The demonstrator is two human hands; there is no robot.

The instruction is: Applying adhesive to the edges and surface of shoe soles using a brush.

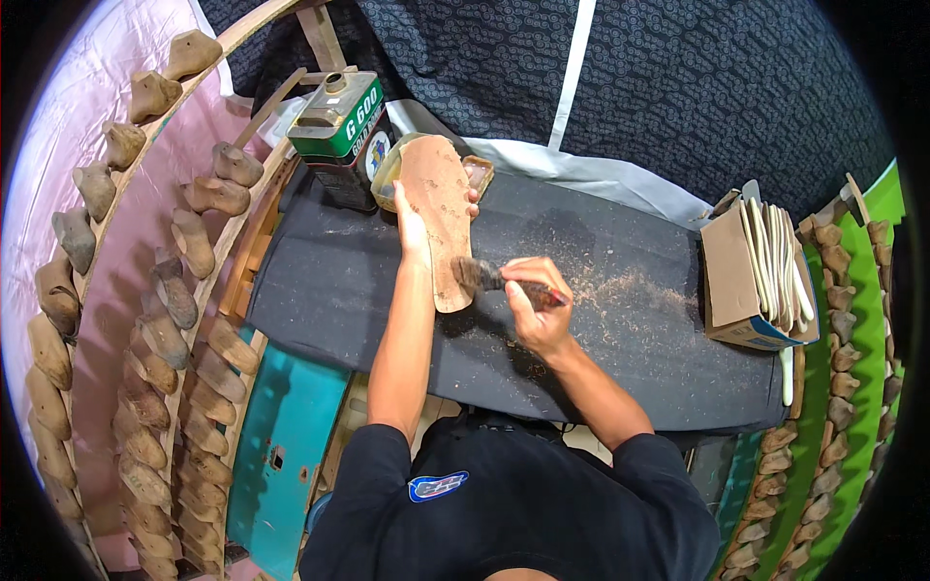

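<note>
My left hand (413,228) grips a tan, sole-shaped sheet (438,208) from beneath, thumb along its left edge and fingertips curling over the right one. The sheet is held above the black-covered table (601,363), long side running away from me, with darker specks and blotches on its face. Closed around a dark-handled brush (489,278) is my right hand (539,308). The dark bristles lie against the sheet's near right edge. Behind the sheet, partly covered by it, stands a yellowish container (387,174).
A green and black metal can (341,131) stands at the back left, and a small tray (480,172) beside the sheet. Brown crumbs (630,288) litter the table. At right, a cardboard box (733,266) holds several whitish strips (772,259). Racks of wooden shoe lasts (215,196) flank both sides.
</note>
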